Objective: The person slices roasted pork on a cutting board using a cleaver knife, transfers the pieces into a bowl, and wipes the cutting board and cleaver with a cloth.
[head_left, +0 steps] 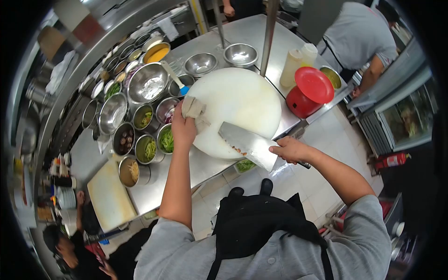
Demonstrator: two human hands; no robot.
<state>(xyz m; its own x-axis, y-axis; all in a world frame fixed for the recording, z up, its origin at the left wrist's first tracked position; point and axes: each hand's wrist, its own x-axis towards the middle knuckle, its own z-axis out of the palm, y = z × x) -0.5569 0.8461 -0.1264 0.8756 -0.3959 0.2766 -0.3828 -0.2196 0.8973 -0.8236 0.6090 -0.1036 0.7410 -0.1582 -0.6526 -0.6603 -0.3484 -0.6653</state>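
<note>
My right hand (291, 150) is closed round the dark handle of a cleaver (249, 144). Its wide blade is held flat over the near right edge of a round white chopping board (238, 98), and small reddish-brown bits cling to the metal. At the board's left edge my left hand (183, 127) grips a greyish-beige cloth (193, 109), folded and partly hanging over the board. The fingertips behind the cloth are hidden. Just beyond that hand lies a spatula with a blue head (184, 89), resting over the bowls.
Left of the board stand metal pots of cut vegetables (146, 148) and steel bowls (148, 83). A red container (305, 95) and squeeze bottles (291, 67) stand right. A rectangular cutting board (111, 193) lies front left. Co-workers (359, 35) are at the right, lower left and back.
</note>
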